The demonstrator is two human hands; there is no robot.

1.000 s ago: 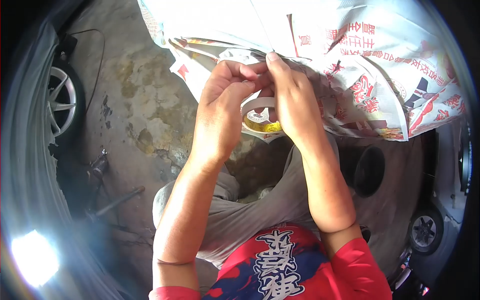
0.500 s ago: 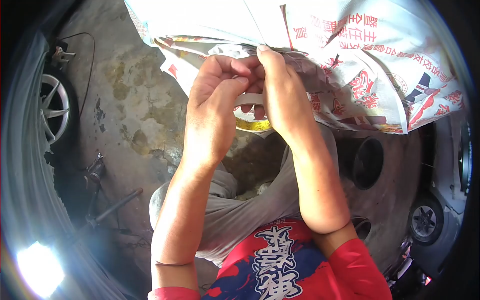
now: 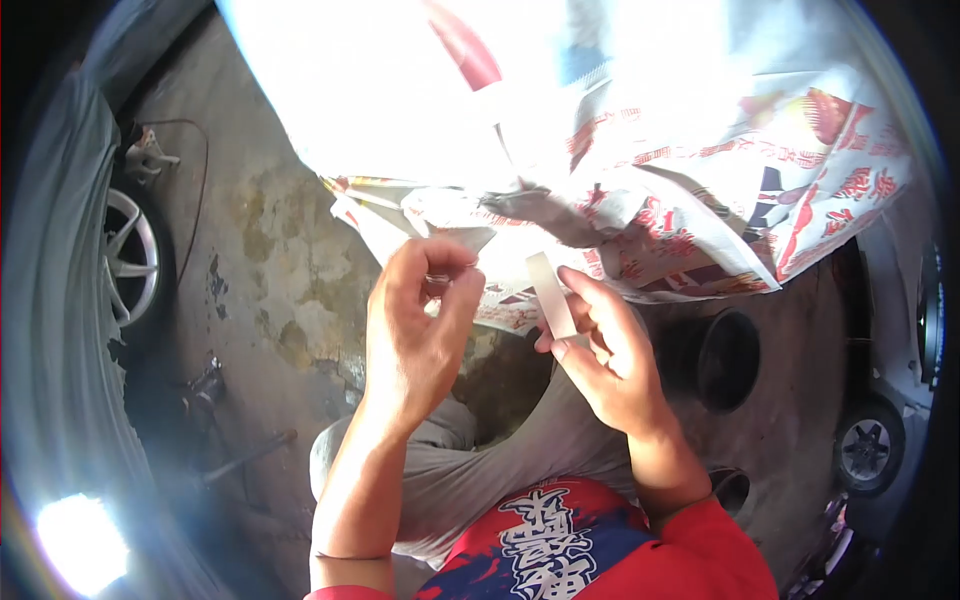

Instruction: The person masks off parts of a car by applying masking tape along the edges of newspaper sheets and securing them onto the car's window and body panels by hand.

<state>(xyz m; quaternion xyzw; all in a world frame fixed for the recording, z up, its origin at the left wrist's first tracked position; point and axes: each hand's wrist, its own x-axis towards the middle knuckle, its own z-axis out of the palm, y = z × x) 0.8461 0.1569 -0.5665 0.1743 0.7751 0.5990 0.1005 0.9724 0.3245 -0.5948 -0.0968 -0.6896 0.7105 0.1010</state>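
My right hand [image 3: 610,355] grips a roll of tape [image 3: 552,296], turned so its pale flat edge shows as a narrow band between thumb and fingers. Apart from it, my left hand [image 3: 415,325] is closed in a pinch, thumb against forefinger; whatever is between the tips is too small to make out. Both hands are just below a large white printed sheet [image 3: 690,215] with red characters, creased and glaring in strong light. A grey, crumpled strip [image 3: 550,212] runs along the sheet above the tape.
A dark round tub [image 3: 728,360] stands on the stained concrete floor [image 3: 265,270] at right. Wheels show at far left [image 3: 130,258] and far right [image 3: 868,448]. Grey sheeting [image 3: 75,300] hangs along the left, with a bright lamp [image 3: 80,545] below.
My hands have come down from the sheet's edge and moved apart. The tape roll has tilted edge-on in my right hand. The printed sheet sits lower in view and looks brighter.
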